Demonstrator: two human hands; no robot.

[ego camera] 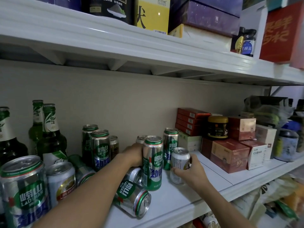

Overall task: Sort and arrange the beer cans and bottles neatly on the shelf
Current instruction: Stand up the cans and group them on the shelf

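Two hands work mid-shelf: the left hand (134, 155) grips the tall green-and-silver aluminium can (152, 162) upright, while the right hand (189, 170) holds the short white can (179, 163) at its 3 o'clock, presumably for grouping on the white shelf (189, 199).

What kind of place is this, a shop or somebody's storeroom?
Probably a small shop's stockroom or a home pantry; I can't tell which. White tiered shelving holds upright beer cans and green beer bottles beside stacked red boxed goods, with more gift boxes on the shelf above.
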